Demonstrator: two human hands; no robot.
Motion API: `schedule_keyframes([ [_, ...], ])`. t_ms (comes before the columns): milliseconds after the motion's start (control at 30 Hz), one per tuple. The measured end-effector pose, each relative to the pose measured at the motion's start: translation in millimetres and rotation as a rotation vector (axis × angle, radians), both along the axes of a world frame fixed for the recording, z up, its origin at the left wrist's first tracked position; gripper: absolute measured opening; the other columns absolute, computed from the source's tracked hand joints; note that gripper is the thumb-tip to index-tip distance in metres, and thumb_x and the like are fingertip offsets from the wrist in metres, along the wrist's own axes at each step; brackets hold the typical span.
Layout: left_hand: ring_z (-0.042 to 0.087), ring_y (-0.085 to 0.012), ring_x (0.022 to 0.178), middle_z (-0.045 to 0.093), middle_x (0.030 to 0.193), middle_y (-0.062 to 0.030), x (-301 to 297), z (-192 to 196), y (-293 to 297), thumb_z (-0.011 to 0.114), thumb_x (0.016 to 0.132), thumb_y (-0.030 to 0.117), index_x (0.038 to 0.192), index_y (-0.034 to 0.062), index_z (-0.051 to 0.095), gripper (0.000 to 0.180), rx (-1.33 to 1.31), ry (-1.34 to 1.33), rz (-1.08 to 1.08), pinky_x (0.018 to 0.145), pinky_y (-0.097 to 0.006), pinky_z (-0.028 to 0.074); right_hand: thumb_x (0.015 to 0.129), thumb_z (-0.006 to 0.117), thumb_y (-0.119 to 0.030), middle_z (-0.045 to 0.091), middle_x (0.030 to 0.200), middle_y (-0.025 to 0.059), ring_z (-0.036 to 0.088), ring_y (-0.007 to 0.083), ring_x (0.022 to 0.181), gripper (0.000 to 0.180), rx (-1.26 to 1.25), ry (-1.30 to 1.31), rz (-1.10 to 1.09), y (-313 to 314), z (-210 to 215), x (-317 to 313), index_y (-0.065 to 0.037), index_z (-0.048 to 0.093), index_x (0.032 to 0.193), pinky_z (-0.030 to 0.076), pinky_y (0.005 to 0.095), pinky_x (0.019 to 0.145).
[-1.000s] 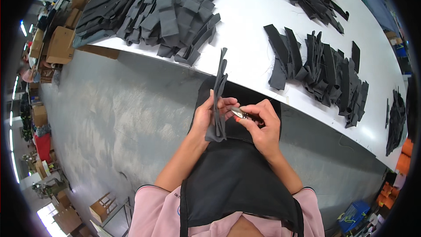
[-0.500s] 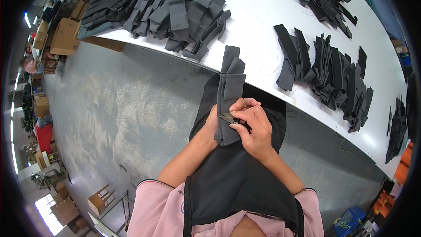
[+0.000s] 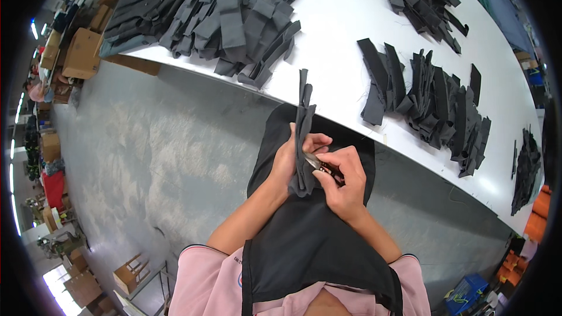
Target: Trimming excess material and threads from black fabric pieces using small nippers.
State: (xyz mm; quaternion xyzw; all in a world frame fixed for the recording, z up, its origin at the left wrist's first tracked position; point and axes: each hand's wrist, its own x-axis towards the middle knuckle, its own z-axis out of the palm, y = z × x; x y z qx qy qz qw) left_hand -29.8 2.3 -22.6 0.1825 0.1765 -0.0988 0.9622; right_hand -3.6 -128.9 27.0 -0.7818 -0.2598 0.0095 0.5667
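My left hand [image 3: 283, 162] is closed round a folded dark grey fabric strip [image 3: 303, 129], held upright and turned edge-on over my lap. Between the thumb and fingers of my right hand [image 3: 348, 182] is a pair of thread snips [image 3: 313, 161]. Their metal blades point up and left, right against the strip's right edge. Whether a thread lies between the blades is too small to tell. The far end of the strip reaches up to the table's front edge.
The white table [image 3: 328, 82] spans the far side. It bears a heap of grey strips [image 3: 234, 23], a black stack of cloth [image 3: 146, 11], more dark strips at right [image 3: 433, 96] and a far pile [image 3: 418, 0]. A blue crate [image 3: 466, 294] stands on the floor.
The strip has turned from showing its broad face to edge-on. My right hand and the snips have shifted slightly down and right. My left fingertips now show beyond the strip.
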Motion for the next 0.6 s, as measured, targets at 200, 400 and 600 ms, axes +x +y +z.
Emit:
schedule_keyframes([
  [200, 0.061, -0.0222, 0.101, 0.054, 0.125, -0.0170, 3.1, 32.4, -2.9, 0.041, 0.096, 0.048, 0.123, -0.0041, 0.048, 0.059, 0.326, 0.021, 0.030, 0.088, -0.036, 0.051, 0.080, 0.065, 0.003, 0.057, 0.089, 0.0029, 0.054, 0.0047, 0.077, 0.029, 0.152, 0.451, 0.036, 4.4, -14.4, 7.0, 0.001, 0.054, 0.106, 0.044, 0.0185, 0.068],
  [400, 0.056, -0.0319, 0.113, 0.049, 0.128, -0.0260, 10.5, 36.7, 7.5, 0.058, 0.091, 0.025, 0.139, 0.0022, 0.030, 0.059, 0.255, -0.073, 0.006, 0.093, -0.044, 0.049, 0.080, 0.064, 0.004, 0.056, 0.091, 0.0006, 0.054, 0.0051, 0.083, 0.025, 0.285, 0.769, 0.142, -11.8, -16.8, -2.8, 0.000, 0.057, 0.103, 0.045, 0.0193, 0.069],
  [600, 0.064, -0.0229, 0.087, 0.060, 0.107, -0.0175, 11.8, 37.7, 14.6, 0.057, 0.092, 0.022, 0.126, 0.0007, 0.039, 0.044, 0.324, -0.048, -0.051, 0.075, -0.036, 0.057, 0.073, 0.069, -0.002, 0.057, 0.083, 0.0072, 0.056, 0.0186, 0.064, 0.027, -0.140, -0.009, -0.191, -26.2, 14.8, 23.9, -0.004, 0.063, 0.099, 0.045, 0.0283, 0.056],
])
